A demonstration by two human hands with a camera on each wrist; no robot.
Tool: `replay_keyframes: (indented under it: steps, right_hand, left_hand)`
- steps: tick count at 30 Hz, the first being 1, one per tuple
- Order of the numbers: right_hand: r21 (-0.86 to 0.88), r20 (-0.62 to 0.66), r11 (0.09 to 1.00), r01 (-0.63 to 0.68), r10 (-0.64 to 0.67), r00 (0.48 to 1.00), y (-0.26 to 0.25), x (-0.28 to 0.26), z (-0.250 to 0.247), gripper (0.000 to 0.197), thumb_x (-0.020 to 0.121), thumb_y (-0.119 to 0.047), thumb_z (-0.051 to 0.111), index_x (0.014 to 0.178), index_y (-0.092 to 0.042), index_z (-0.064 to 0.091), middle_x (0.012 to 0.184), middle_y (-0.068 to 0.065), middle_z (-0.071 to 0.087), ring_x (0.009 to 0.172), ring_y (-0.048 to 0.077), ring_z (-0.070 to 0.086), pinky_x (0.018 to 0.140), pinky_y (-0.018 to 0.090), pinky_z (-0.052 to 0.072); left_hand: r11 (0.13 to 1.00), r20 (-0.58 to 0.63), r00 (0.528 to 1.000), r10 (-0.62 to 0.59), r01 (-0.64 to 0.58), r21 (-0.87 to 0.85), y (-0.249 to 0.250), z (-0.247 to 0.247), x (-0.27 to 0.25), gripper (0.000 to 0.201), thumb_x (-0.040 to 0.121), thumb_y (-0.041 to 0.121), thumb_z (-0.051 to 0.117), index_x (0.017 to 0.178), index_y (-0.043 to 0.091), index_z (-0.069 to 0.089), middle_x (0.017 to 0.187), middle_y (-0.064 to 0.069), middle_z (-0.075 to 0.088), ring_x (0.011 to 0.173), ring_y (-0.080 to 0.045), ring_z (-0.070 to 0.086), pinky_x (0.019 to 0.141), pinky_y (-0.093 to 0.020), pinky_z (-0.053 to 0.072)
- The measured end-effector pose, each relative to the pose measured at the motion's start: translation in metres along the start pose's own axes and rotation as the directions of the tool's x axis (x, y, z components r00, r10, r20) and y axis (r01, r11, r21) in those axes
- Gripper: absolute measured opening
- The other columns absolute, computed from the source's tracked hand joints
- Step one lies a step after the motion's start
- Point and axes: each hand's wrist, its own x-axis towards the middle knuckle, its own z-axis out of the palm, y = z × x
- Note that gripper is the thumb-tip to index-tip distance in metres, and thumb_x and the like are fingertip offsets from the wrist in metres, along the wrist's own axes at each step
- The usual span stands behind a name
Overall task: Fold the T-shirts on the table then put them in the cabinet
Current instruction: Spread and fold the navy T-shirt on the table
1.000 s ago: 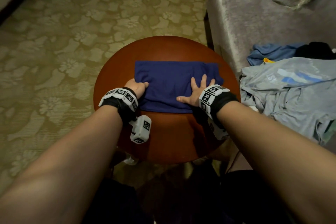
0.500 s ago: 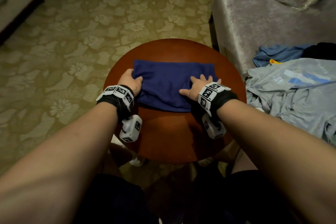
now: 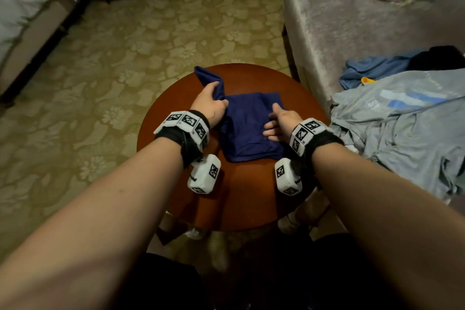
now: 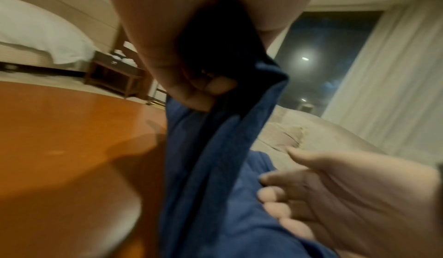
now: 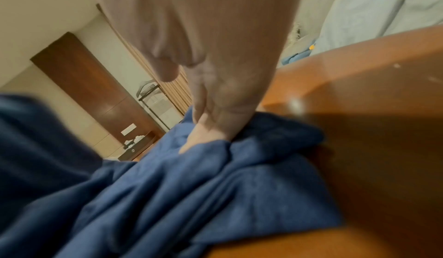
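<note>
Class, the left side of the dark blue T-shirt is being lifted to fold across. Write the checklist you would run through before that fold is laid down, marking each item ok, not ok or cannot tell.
1. Left hand grips the dark blue T-shirt edge: ok.
2. Right hand rests on the shirt, pinning it: ok.
3. Shirt lies wholly on the round wooden table: ok.
4. Lifted flap free of wrinkles: not ok, it is bunched.
5. Edges will line up after folding: cannot tell.
6. Grey T-shirt clear of the table: cannot tell.
</note>
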Motion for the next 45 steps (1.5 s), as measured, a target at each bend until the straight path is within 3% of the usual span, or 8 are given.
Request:
replay_keyframes:
  steps: [7,13,21,26,29,31,37,45]
  right_hand:
    - [0.018,0.053,1.000,-0.009,0.008,0.999,0.000,0.001,-0.004,0.061,0.096,-0.061,0.030,0.119,-0.009,0.053,0.081,0.007,0.056,0.071,0.022,0.059,0.061,0.031,0.050]
    - [-0.253,-0.012,0.967,0.006,-0.009,1.000,-0.003,0.006,-0.019,0.075,0.094,-0.063,0.030,0.142,-0.005,0.041,0.146,0.016,0.041,0.132,0.032,0.042,0.111,0.036,0.029]
    - [-0.521,0.096,0.849,0.087,-0.043,0.994,-0.004,0.011,-0.017,0.012,0.089,-0.016,0.062,0.098,-0.016,0.053,0.133,0.015,0.053,0.123,0.028,0.050,0.091,0.027,0.040]
    - [-0.494,0.063,0.868,0.058,-0.031,0.998,-0.005,0.004,-0.013,0.043,0.095,-0.006,0.048,0.138,-0.002,0.044,0.140,0.019,0.047,0.130,0.030,0.044,0.060,0.014,0.033]
    - [-0.331,-0.028,0.944,0.017,-0.027,0.999,-0.007,0.004,-0.015,0.035,0.102,-0.009,0.037,0.135,0.000,0.046,0.139,0.018,0.047,0.129,0.029,0.041,0.079,0.020,0.036]
    - [-0.656,0.039,0.739,0.151,-0.166,0.985,-0.004,0.004,-0.015,0.036,0.104,-0.011,0.030,0.135,-0.002,0.046,0.139,0.017,0.045,0.129,0.028,0.040,0.094,0.023,0.031]
    - [-0.518,0.010,0.850,0.097,-0.107,0.994,-0.002,0.009,-0.020,0.037,0.098,-0.005,0.041,0.132,0.006,0.048,0.138,0.023,0.048,0.128,0.033,0.045,0.058,0.010,0.029]
    - [-0.490,-0.014,0.868,0.076,-0.095,0.995,-0.002,0.008,-0.022,0.038,0.096,-0.006,0.044,0.131,0.005,0.050,0.137,0.021,0.049,0.128,0.031,0.045,0.095,0.027,0.042]
  left_hand:
    - [0.985,0.144,0.986,0.089,-0.109,0.137,0.026,0.057,-0.006,0.055,0.093,0.022,0.057,0.144,0.021,0.036,0.139,-0.005,0.050,0.119,-0.023,0.053,0.094,-0.027,0.042]
    - [0.981,0.128,0.991,-0.027,0.002,0.192,0.020,0.077,-0.003,0.040,0.099,0.041,0.041,0.120,0.013,0.059,0.116,-0.012,0.066,0.106,-0.030,0.062,0.095,-0.038,0.048]
    - [0.889,0.040,0.998,-0.058,0.034,0.457,-0.007,0.076,-0.008,0.048,0.093,0.036,0.054,0.139,0.026,0.044,0.152,-0.005,0.026,0.137,-0.030,0.023,0.113,-0.034,0.023]
    - [0.870,0.132,0.981,-0.140,0.059,0.489,-0.018,0.082,-0.011,0.078,0.090,0.048,0.058,0.152,0.030,0.015,0.161,-0.005,-0.004,0.146,-0.032,0.007,0.118,-0.042,0.018]
    - [0.900,0.151,0.979,-0.134,0.056,0.432,-0.024,0.084,-0.011,0.081,0.088,0.049,0.060,0.152,0.031,0.012,0.160,-0.003,-0.010,0.145,-0.032,0.013,0.116,-0.042,0.024]
    - [0.927,0.140,0.982,-0.128,0.068,0.368,-0.025,0.084,-0.009,0.082,0.088,0.049,0.060,0.152,0.031,0.012,0.160,-0.003,-0.012,0.145,-0.031,0.017,0.115,-0.040,0.027]
    - [0.938,0.151,0.977,-0.152,0.094,0.334,-0.028,0.085,-0.008,0.083,0.089,0.052,0.057,0.152,0.032,0.008,0.159,-0.007,-0.014,0.145,-0.033,0.014,0.116,-0.042,0.025]
    - [0.864,0.179,0.969,-0.173,0.062,0.500,-0.031,0.095,-0.010,0.086,0.088,0.057,0.054,0.153,0.031,0.003,0.159,-0.009,-0.017,0.147,-0.029,-0.004,0.119,-0.046,0.009]
